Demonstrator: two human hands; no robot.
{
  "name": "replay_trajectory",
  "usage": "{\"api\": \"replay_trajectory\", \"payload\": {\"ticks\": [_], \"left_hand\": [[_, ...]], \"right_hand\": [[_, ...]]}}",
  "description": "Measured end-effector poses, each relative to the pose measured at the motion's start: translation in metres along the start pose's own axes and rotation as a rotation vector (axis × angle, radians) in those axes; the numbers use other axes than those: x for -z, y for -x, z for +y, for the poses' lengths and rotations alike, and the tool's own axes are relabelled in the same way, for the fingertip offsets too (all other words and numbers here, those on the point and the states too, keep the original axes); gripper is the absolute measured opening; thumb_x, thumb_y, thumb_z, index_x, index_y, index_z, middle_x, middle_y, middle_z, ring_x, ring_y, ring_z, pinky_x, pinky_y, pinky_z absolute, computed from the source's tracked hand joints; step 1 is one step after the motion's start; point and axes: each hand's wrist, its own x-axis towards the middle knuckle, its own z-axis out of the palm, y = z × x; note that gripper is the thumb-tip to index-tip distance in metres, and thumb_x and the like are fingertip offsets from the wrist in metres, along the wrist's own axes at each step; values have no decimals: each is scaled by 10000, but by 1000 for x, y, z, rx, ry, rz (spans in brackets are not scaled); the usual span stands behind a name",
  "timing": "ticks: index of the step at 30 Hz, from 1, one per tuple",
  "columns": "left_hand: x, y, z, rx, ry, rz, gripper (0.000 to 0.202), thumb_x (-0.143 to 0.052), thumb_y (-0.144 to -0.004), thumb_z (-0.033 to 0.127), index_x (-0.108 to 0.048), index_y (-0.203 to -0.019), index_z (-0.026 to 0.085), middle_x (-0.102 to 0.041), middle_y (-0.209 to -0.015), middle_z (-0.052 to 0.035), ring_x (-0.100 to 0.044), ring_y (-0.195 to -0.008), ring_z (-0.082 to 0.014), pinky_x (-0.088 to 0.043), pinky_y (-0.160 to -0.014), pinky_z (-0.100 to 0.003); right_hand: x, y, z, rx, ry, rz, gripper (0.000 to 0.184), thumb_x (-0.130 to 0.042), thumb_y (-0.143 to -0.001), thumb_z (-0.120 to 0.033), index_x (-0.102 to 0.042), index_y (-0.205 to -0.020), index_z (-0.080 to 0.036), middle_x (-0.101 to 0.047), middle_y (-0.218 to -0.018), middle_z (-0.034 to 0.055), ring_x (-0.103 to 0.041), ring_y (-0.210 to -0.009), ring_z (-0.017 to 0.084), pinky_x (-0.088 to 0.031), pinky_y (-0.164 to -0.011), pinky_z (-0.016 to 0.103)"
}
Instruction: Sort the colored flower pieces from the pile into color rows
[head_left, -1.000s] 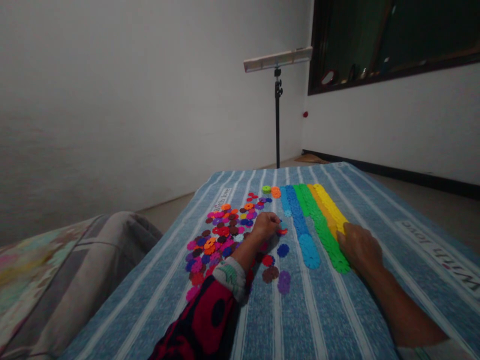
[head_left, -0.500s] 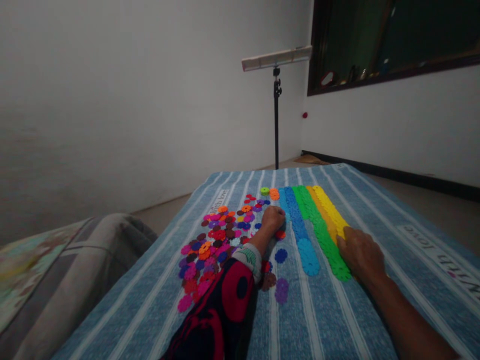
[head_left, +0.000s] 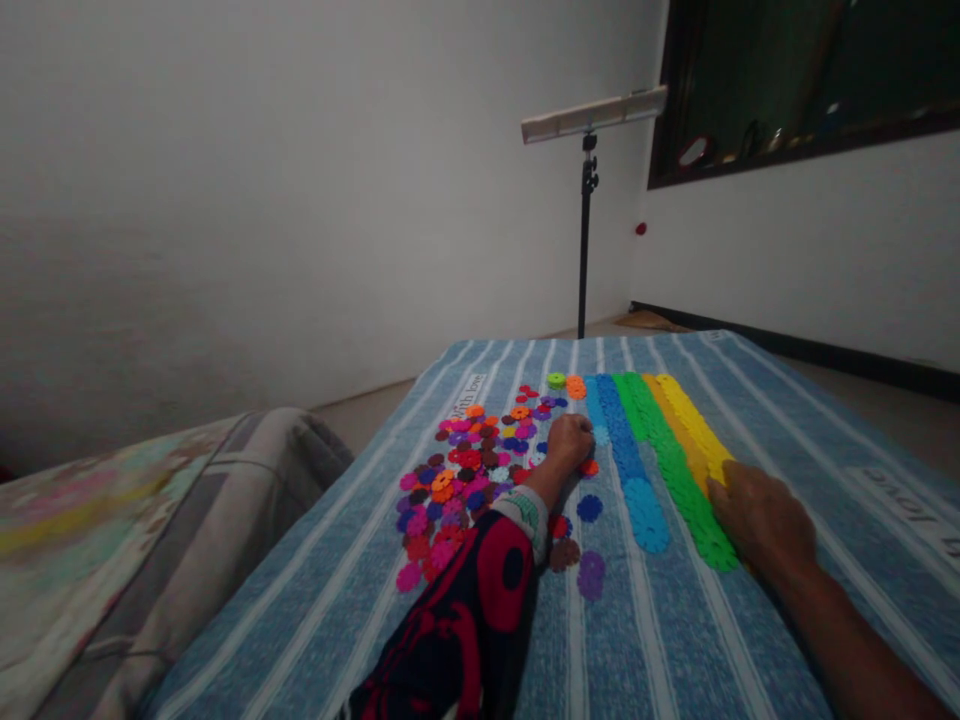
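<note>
My left hand point(head_left: 570, 443), in a dark sleeve with red patterns, is closed in a pinch beside the short light-blue row. A light-blue notched disc point(head_left: 601, 435) shows at its fingertips. My right hand point(head_left: 765, 515) lies palm down over the near end of the yellow row point(head_left: 690, 420), thumb apart from the fingers, which are partly hidden. Left of it run a green row point(head_left: 682, 490) and a blue row point(head_left: 616, 420), the latter ending in larger-looking light-blue discs point(head_left: 646, 515). An orange disc point(head_left: 591, 468) lies just below my left hand.
Loose notched discs in many colours point(head_left: 465, 478) spread left of my left arm. Purple discs point(head_left: 591, 575) and a dark-blue disc point(head_left: 589, 508) lie nearer me. A striped blue cloth point(head_left: 300, 600) covers the table. Beyond stands a black pole point(head_left: 584, 250); a draped bed-like surface point(head_left: 187, 520) is at left.
The view has turned slightly left, so everything sits further right in the picture. Both hands keep nearly the same places relative to the rows.
</note>
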Motion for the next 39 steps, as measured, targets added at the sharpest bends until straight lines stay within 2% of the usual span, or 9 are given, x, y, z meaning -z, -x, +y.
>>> {"api": "replay_trajectory", "payload": {"ticks": [6, 12, 20, 23, 25, 27, 33, 36, 39], "left_hand": [[-2, 7, 7, 52, -75, 0, 291, -630, -760, 115, -737, -1025, 165, -740, -1057, -105, -668, -1022, -232, -499, -835, -296], [-4, 9, 8, 70, -129, -16, 297, -631, -767, 137, -720, -1040, 212, -732, -1055, -75, -658, -1020, -210, -481, -817, -269], [-8, 13, 12, 58, -161, -6, 293, -562, -800, 107, -713, -1037, 192, -733, -1067, -94, -662, -1024, -219, -472, -785, -275], [-4, 14, 12, 36, -170, -6, 320, -556, -808, 108, -707, -1076, 195, -735, -1069, -89, -661, -1020, -210, -472, -795, -270], [9, 15, 7, 18, -185, -3, 349, -553, -816, 115, -694, -1126, 191, -731, -1090, -89, -657, -1021, -204, -470, -810, -268], [30, 15, -5, 3, -206, -7, 344, -566, -812, 126, -698, -1125, 179, -729, -1088, -88, -653, -1006, -204, -468, -818, -268], [108, 32, -65, -20, -273, -114, 203, -639, -714, 91, -754, -869, 155, -719, -803, -15, -641, -803, -171, -457, -732, -228], [124, 48, -84, -36, -287, -169, 139, -657, -708, 112, -752, -803, 147, -693, -734, 1, -624, -743, -156, -448, -692, -216], [122, 59, -90, -46, -280, -195, 147, -646, -694, 104, -750, -779, 165, -681, -706, 7, -616, -716, -154, -453, -689, -225]], "right_hand": [[-4, -1, 2, 7, 21, 3, 264, -404, -960, -368, -586, -967, -176, -655, -939, 108, -634, -883, 268, -416, -662, 335], [-4, 0, 2, 3, 12, 25, 268, -389, -964, -369, -580, -959, -181, -651, -931, 106, -635, -885, 269, -406, -646, 330], [-5, 2, 4, 20, 23, 42, 268, -387, -966, -371, -577, -919, -188, -649, -915, 102, -627, -863, 270, -400, -648, 337], [-5, 3, 4, 29, 26, 56, 260, -397, -961, -367, -580, -908, -190, -651, -913, 101, -627, -864, 270, -403, -652, 337], [-5, 3, 3, 27, 19, 56, 266, -394, -961, -369, -583, -912, -189, -653, -915, 103, -629, -867, 272, -406, -649, 337], [-5, 3, 3, 21, 10, 45, 281, -386, -962, -373, -590, -915, -186, -655, -919, 108, -634, -865, 273, -409, -641, 337], [-6, 0, 3, 2, -2, 25, 289, -411, -943, -382, -612, -914, -176, -658, -899, 121, -637, -848, 285, -419, -630, 346], [-7, 0, 4, 12, -12, 7, 308, -377, -951, -379, -604, -900, -176, -656, -899, 123, -638, -854, 287, -422, -630, 350], [-7, 0, 5, 5, -26, -4, 331, -335, -962, -384, -591, -904, -182, -657, -939, 125, -638, -887, 294, -429, -644, 356]]}}
